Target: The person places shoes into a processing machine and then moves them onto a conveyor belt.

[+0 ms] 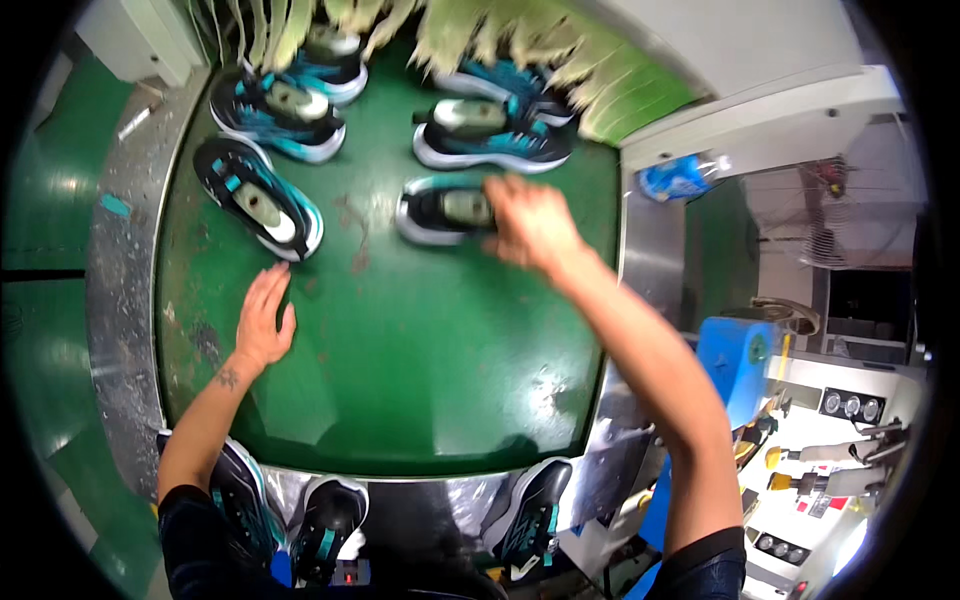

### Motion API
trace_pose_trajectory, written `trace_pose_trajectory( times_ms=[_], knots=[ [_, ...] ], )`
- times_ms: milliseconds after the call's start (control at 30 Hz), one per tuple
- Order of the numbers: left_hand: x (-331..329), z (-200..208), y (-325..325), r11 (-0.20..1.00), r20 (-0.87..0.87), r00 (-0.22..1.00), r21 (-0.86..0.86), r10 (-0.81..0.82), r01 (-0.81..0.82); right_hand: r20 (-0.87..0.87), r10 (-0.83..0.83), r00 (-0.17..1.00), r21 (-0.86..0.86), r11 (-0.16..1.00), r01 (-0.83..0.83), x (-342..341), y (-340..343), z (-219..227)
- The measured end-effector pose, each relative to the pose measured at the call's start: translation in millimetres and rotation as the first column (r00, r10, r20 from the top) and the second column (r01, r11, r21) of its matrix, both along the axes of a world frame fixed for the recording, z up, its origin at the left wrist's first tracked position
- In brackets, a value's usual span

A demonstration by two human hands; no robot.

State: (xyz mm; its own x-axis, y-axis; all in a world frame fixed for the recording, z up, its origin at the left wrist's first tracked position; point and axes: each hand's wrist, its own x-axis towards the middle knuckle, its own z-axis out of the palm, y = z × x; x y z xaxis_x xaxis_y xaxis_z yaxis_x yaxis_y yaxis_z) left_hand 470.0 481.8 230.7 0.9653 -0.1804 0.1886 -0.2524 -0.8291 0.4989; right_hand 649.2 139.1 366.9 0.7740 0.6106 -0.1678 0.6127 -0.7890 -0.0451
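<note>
- Right hand (530, 222): its fingers are curled over the heel end of the near shoe (445, 210), gripping it from the right; motion blur hides how firmly.
- Left hand (264, 318): fingers spread and flat, palm down on the green belt (400, 360), holding nothing; its fingertips are just short of the left shoe (258, 198).
- The near shoe lies on the belt right of centre, toe pointing left, a pale last showing in its opening.
- To lift it well, I judge the grip should close around the heel and collar rather than the soft upper, and the shoe should come up level so the last does not shift.
- The left shoe lies angled, well apart from the gripped one; the flat hand is placed to take it.
- Farther up the belt four more teal-and-black shoes (490, 130) sit in pairs near a fringe curtain (520, 45).
- More shoes (330, 515) stand below the belt's near edge, beside the person.
- A blue bottle (680, 178) lies on the ledge at right.
</note>
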Motion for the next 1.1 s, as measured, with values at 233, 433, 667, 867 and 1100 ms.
trace_pose_trajectory(
  times_ms=[233,433,667,867,1100],
  knots=[
    [0,-25,-59,0.928,-0.158,0.934,-0.147,0.319,-0.342,-0.566,-0.629,0.533,0.394,0.361,0.845,-304,-58,48],
    [-64,181,-212,0.598,-0.577,-0.17,-0.731,-0.799,-0.327,-0.183,-0.172,0.968,0.568,0.785,0.247,-372,-125,191],
    [-155,267,-274,-0.064,-0.049,0.176,-0.811,-0.983,-0.582,-0.642,-0.148,0.752,0.707,-0.494,0.506,-519,-129,157],
    [-224,194,-380,0.198,-0.359,0.23,-0.832,-0.905,-0.518,-0.601,-0.439,0.668,0.796,-0.401,0.453,-591,-182,163],
    [-203,249,-589,0.265,-0.149,0.646,-0.96,-0.749,0.086,-0.705,-0.584,0.402,0.697,-0.673,0.246,-630,-264,156]
  ],
)
